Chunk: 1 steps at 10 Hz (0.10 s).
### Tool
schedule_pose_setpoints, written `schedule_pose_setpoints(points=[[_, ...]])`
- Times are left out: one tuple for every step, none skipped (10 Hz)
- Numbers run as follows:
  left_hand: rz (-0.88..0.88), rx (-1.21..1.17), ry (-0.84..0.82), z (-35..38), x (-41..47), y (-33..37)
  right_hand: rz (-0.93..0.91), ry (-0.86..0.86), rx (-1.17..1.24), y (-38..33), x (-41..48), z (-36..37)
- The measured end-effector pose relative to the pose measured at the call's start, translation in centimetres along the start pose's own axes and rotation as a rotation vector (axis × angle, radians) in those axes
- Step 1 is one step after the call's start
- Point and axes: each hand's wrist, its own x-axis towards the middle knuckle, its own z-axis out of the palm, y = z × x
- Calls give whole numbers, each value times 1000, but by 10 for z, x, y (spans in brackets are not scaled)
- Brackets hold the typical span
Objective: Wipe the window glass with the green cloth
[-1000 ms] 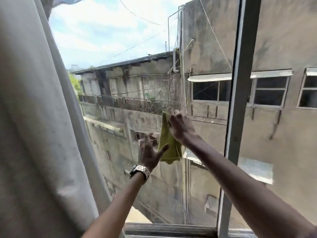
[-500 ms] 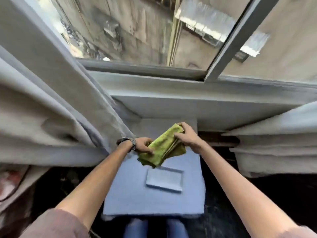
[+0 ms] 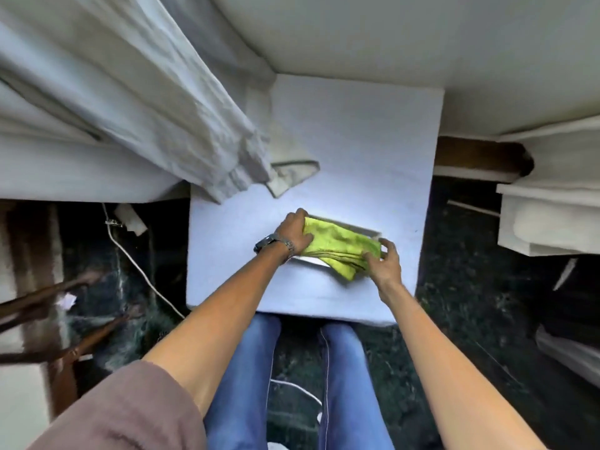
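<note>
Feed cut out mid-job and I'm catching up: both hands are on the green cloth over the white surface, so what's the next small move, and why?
Probably lift the green cloth off the white surface and raise it toward the window. It lies folded over a small white tray, left hand and right hand gripping its ends, and no glass is in view.

Head-worn camera looks steeply down, close over the white table [image 3: 357,141].

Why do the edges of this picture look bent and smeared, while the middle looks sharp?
Head view: the wide-angle lens bows straight edges near the borders. The curtain at left is smeared, probably by motion. The green cloth, held by the left hand and right hand, sits fairly sharp on the evenly lit white table. The floor stays dark.
</note>
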Motion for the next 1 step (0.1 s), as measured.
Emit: schedule_pose_setpoints(points=[[42,190,7,0,-11,8,-105,18,-233,-11,-7,-3]])
